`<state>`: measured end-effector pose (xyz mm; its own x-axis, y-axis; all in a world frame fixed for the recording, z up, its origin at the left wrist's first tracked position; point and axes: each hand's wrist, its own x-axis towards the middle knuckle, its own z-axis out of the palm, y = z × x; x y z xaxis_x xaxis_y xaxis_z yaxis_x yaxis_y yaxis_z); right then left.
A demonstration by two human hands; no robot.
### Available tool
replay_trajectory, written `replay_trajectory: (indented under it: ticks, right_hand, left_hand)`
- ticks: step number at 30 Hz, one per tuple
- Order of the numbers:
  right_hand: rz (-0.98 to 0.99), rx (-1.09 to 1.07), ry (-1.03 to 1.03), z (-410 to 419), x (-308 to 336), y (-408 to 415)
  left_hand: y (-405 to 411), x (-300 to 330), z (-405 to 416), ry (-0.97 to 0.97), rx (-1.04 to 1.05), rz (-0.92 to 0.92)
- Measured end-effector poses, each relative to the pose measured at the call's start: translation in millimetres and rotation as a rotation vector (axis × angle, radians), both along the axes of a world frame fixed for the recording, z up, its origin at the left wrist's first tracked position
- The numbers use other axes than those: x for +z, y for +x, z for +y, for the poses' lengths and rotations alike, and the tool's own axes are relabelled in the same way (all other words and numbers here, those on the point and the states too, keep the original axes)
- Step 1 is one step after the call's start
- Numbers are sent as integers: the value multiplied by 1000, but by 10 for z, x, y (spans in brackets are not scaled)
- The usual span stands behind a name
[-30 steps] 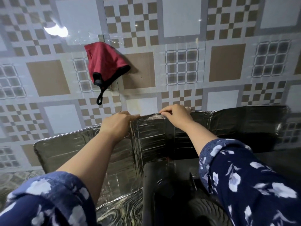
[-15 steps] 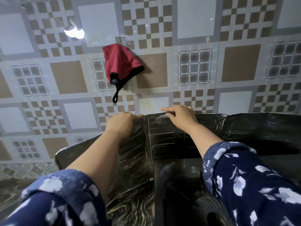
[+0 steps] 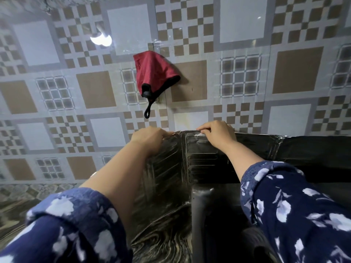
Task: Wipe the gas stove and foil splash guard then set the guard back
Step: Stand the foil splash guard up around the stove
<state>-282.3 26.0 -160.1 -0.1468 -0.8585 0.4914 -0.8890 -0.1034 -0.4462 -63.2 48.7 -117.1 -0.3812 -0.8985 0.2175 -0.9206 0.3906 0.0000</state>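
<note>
Nothing here I can read, no words, labels, brand marks or numbers anywhere in front of me right now.

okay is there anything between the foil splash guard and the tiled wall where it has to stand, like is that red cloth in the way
Nothing visible blocks it. The foil splash guard, gripped along its top edge by the left hand and right hand, stands upright near the tiled wall. The red cloth hangs higher on the wall, above the guard.
</note>
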Motion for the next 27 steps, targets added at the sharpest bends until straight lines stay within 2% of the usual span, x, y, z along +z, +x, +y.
replay_trajectory:
  ticks: [7, 14, 18, 23, 27]
  right_hand:
    - [-32, -11, 54, 36, 140, -167]
    - [24, -33, 50, 40, 241, -205]
    - [-37, 2, 90, 33, 97, -220]
    - [-49, 36, 81, 79, 42, -214]
    - [-84, 91, 0, 65, 14, -148]
  left_hand:
    - [-248, 78, -38, 152, -23, 250]
    - [-428, 189, 53, 242, -29, 371]
    - [-427, 90, 149, 363, -20, 576]
    - [-385, -52, 208, 364, -6, 764]
    - [-337, -114, 266, 396, 3, 884]
